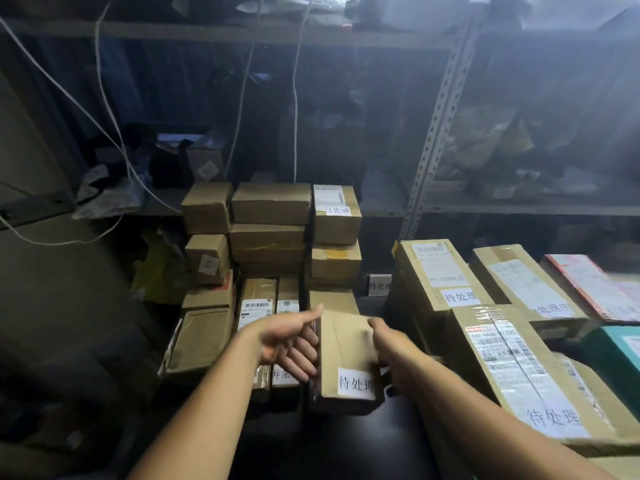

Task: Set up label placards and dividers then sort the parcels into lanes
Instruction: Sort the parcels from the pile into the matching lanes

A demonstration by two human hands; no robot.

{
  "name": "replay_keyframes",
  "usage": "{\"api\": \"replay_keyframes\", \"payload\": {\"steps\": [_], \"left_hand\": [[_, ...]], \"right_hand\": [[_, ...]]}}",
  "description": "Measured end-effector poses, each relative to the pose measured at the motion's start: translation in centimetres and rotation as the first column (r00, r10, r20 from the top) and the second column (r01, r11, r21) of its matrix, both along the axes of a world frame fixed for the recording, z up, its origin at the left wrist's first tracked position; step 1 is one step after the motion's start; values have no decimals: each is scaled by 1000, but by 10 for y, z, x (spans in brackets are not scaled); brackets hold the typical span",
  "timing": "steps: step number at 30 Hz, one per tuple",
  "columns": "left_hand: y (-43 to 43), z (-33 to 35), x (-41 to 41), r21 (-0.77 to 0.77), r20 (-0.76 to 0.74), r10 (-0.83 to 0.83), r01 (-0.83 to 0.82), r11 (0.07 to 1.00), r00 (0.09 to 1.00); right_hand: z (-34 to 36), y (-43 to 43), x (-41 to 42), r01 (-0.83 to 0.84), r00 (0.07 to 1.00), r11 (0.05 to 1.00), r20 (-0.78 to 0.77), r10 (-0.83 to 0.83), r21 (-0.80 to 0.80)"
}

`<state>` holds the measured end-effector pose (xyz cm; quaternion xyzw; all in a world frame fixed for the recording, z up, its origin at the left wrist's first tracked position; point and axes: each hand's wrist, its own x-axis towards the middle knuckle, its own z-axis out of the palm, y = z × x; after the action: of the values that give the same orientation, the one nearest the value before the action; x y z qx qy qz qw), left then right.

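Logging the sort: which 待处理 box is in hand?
The small middle box, held between left hand and right hand; the other 待处理 boxes lie at the right.

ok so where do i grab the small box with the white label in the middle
By its two long sides, a hand from each side, as the left hand and right hand meet the small box now: it is narrow and long.
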<state>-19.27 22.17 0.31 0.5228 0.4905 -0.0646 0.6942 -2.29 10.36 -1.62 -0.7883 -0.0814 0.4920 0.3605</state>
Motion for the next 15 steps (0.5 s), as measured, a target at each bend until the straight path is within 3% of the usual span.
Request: {"api": "replay_keyframes", "payload": {"steps": [5, 13, 15], "left_hand": [[2, 69, 4, 134, 108, -28, 13, 991, 994], [13, 131, 21, 357, 286, 32, -138, 924, 958], [16, 138, 28, 357, 403, 26, -184, 916, 915]], "right_hand": [[50, 6, 17, 18, 997, 979, 69, -32, 201], [151, 11, 43, -77, 984, 878, 177, -9, 473], [166, 13, 47, -87, 979, 857, 203, -21, 508]]}}
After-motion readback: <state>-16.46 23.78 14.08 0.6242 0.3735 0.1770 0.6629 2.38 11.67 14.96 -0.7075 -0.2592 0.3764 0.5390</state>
